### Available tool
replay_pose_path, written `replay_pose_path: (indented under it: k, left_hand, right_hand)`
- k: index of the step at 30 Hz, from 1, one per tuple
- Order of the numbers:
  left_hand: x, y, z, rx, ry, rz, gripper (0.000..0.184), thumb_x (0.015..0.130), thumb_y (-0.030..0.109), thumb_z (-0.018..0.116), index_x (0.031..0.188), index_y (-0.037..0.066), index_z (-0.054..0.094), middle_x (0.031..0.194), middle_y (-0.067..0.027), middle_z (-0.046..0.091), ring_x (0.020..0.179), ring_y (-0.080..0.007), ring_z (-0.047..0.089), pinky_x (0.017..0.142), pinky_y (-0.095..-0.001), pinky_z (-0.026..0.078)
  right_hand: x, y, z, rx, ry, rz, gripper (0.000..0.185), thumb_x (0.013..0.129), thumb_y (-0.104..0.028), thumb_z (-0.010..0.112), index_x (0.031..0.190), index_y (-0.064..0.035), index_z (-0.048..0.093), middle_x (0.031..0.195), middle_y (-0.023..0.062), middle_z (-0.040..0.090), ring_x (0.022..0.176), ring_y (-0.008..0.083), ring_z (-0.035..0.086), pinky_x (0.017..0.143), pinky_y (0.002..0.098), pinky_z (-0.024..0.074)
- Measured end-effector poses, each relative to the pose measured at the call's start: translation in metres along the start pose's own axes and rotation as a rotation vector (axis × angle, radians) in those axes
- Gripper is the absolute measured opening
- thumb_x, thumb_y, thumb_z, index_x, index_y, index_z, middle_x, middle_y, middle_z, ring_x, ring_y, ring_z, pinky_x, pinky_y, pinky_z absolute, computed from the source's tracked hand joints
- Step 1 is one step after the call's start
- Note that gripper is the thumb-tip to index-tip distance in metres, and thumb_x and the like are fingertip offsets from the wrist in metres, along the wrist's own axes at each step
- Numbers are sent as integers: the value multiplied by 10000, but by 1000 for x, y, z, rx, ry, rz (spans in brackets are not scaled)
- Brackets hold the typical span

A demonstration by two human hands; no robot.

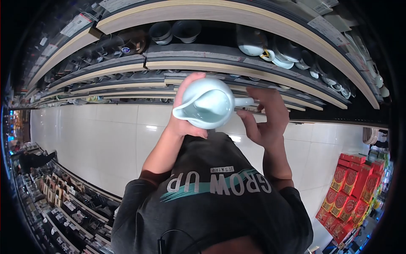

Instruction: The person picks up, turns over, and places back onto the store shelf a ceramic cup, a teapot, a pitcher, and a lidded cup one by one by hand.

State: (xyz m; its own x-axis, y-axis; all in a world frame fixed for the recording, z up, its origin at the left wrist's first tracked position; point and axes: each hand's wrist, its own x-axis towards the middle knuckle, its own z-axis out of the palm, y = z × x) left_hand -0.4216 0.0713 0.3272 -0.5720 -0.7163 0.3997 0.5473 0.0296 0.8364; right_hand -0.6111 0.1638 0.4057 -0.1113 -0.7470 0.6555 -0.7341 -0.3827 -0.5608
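Observation:
A pale blue-green, glossy pitcher (210, 103) is held up in front of my chest, its wide mouth facing the camera. Its pouring lip points left and down, and a short handle (244, 101) sticks out to the right. My left hand (186, 103) wraps round the body from the left, fingers at the far side and thumb at the near side. Beside the handle is my right hand (266, 114), its thumb and fingers spread apart on either side of the handle's end. Whether a fingertip touches the handle is hard to tell.
Wood-edged shelves (177, 65) curve across the front, stocked with dark cups (186, 30) and white-and-blue ceramic ware (282, 59). Pale tiled floor (101, 139) lies below. Red boxes (349, 190) are stacked at the right. More shelving (76, 203) stands at lower left.

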Motion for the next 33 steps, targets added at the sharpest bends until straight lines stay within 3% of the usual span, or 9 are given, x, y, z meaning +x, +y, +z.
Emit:
replay_pose_path:
  k: [1, 3, 7, 11, 14, 19, 21, 31, 33]
  left_hand:
    - [0, 3, -2, -22, -2, 19, 1268, 496, 445, 944, 1459, 95, 196, 1240, -205, 530, 1147, -400, 563, 927, -487, 501]
    - [-1, 7, -7, -43, -5, 38, 1265, 499, 435, 946, 1460, 96, 195, 1243, -205, 528, 1147, -397, 565, 929, -486, 501]
    - [-2, 15, -22, -26, -10, 26, 1247, 502, 397, 950, 1457, 93, 207, 1244, -192, 540, 1141, -386, 572, 933, -478, 501]
    - [-2, 29, -40, -49, -58, -25, 1182, 510, 293, 949, 1436, 84, 244, 1225, -169, 565, 1125, -332, 589, 944, -456, 499]
    - [-6, 27, -64, 100, -136, -19, 1138, 511, 213, 941, 1420, 81, 269, 1213, -146, 579, 1106, -278, 599, 949, -437, 499]
    - [-12, 42, -79, -135, -56, -155, 985, 582, 101, 904, 1390, 74, 340, 1228, -127, 582, 1097, -241, 601, 943, -393, 506]
    - [-12, 48, -88, -42, -105, -130, 1008, 562, 54, 891, 1417, 36, 357, 1255, -90, 563, 1156, -188, 553, 979, -335, 440]
    - [-14, 63, -138, -55, -181, -222, 1000, 572, 51, 885, 1422, 45, 358, 1303, -90, 536, 1181, -190, 539, 990, -333, 437]
    - [-18, 61, -150, -154, -154, -388, 979, 579, 73, 886, 1414, 45, 375, 1338, -96, 507, 1213, -200, 515, 1016, -342, 415]
  right_hand:
    - [0, -3, 4, 2, 0, 0, 380, 714, -263, 809, 1026, -88, 681, 848, 55, 640, 763, 212, 617, 594, 290, 487]
    - [-1, -7, 12, 6, 52, -83, 471, 757, -354, 775, 1099, -56, 648, 1116, 170, 583, 965, 261, 585, 661, 295, 497]
    - [1, -20, 28, -61, -12, -232, 454, 767, -471, 730, 1020, -97, 683, 1194, 176, 531, 1111, 350, 507, 863, 412, 458]
    - [5, -43, 54, -135, -14, -225, 360, 741, -470, 750, 918, -161, 699, 1208, 165, 537, 1171, 375, 459, 972, 441, 389]
    - [7, -58, 74, -162, -3, -229, 300, 735, -405, 759, 899, -160, 701, 1228, 151, 540, 1186, 372, 444, 975, 435, 391]
    - [20, -82, 101, -180, -9, -193, 246, 679, -279, 779, 874, -154, 696, 1245, 123, 552, 1187, 361, 439, 972, 417, 383]
    - [23, -90, 114, -181, 12, -188, 265, 645, -233, 797, 868, -143, 687, 1249, 108, 563, 1175, 353, 447, 967, 408, 375]
    - [33, -110, 163, -163, 45, -184, 256, 629, -143, 770, 880, -192, 748, 1216, 81, 572, 1129, 324, 470, 923, 401, 417]
    - [37, -114, 170, -173, 8, -194, 267, 621, -133, 753, 876, -210, 751, 1216, 93, 565, 1117, 333, 474, 910, 414, 430]
